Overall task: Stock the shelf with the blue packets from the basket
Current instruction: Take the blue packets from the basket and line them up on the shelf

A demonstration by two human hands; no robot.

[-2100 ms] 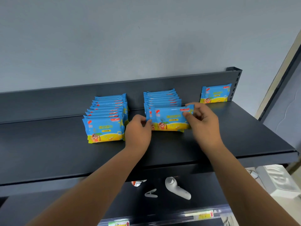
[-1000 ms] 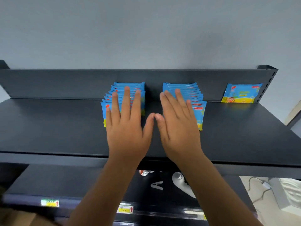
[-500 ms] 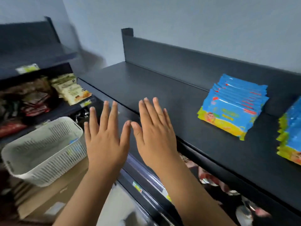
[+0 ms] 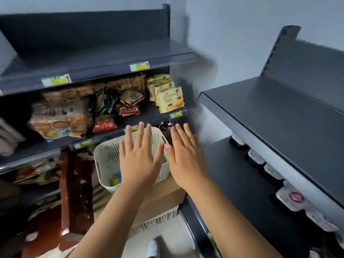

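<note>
- Hovering side by side at the centre of the frame, the left hand and right hand are spread flat, palms down, fingers straight and holding nothing; the thumbs nearly meet.
- The left hand hangs over a white slotted basket; the right hand is over its right rim.
- Blue packets lie low inside the basket, partly hidden by the left hand.
- The basket rests on a cardboard box, lower centre.
- A dark shelf runs down the right of the frame, with white-lidded tubs on the level beneath.
- Snack packs fill a second rack at upper left, price tags on its edges.
</note>
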